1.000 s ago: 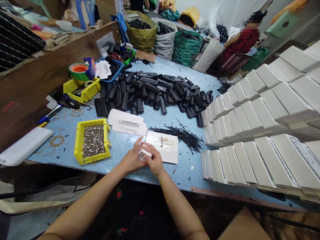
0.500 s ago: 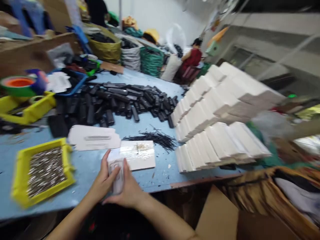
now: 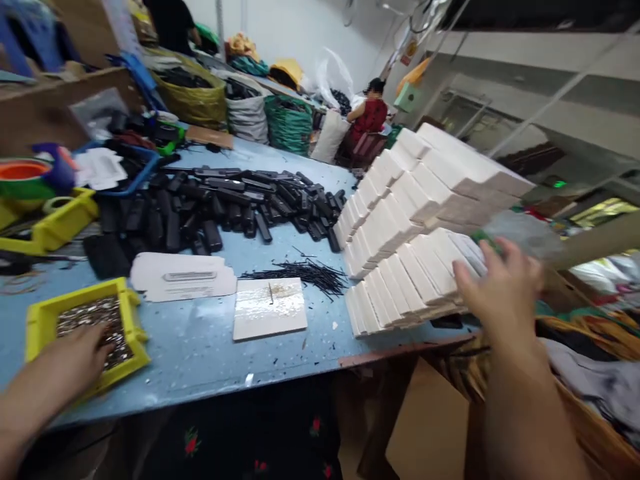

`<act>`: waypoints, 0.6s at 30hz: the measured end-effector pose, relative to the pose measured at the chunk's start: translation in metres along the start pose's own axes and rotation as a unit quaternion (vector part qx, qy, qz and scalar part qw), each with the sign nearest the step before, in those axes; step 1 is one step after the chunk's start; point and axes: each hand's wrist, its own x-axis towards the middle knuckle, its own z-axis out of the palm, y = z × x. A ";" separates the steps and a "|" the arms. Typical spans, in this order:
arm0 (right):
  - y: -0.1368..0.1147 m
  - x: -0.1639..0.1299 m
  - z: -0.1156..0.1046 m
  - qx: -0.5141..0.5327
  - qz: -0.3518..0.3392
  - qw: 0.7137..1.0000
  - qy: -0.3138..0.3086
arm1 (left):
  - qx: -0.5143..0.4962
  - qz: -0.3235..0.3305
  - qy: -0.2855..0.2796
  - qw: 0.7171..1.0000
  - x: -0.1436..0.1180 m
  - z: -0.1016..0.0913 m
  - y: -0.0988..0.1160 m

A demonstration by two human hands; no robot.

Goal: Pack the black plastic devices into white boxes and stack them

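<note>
My right hand is stretched out to the right end of the nearest row of white boxes, its thumb and fingers around the last white box there. The hand's back faces me and hides the grip. My left hand rests at the near edge of the yellow tray, fingertips on the small metal parts inside it. A white tile and flat white box blanks lie between my hands on the blue table.
A heap of black plastic parts covers the table's middle, with thin black pins in front. More white boxes are stacked at the right. A yellow bin with tape rolls stands at the left. Sacks and a seated person are at the back.
My hands have parted: the right one carried the white box to the stack at the right, the left one went to the yellow tray. My view has swung right.
</note>
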 end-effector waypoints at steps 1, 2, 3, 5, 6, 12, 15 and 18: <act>-0.022 -0.011 0.006 0.038 -0.022 0.997 0.056 | 0.042 0.006 -0.009 0.999 0.003 0.005 -0.003; -0.049 -0.024 0.014 0.110 -0.050 0.988 0.094 | 0.071 0.014 -0.019 0.997 0.004 0.009 -0.004; -0.080 -0.038 0.025 0.216 -0.076 0.970 0.084 | 0.083 0.019 -0.026 0.996 0.004 0.010 -0.004; -0.149 -0.060 0.062 0.429 -0.130 0.889 -0.093 | 0.064 0.002 -0.035 0.997 0.001 0.007 0.000; -0.184 -0.065 0.087 0.474 -0.115 0.841 -0.235 | 0.044 -0.011 -0.038 0.998 -0.002 0.004 0.003; -0.334 -0.021 0.247 0.488 0.187 0.735 -0.432 | -0.100 -0.014 0.137 0.985 -0.017 0.003 0.016; -0.356 0.000 0.279 0.498 0.239 0.713 -0.431 | -0.194 -0.077 0.185 0.960 -0.029 0.006 0.021; -0.346 -0.009 0.278 0.538 0.243 0.666 -0.456 | -0.387 -0.182 0.168 0.888 -0.044 0.009 0.043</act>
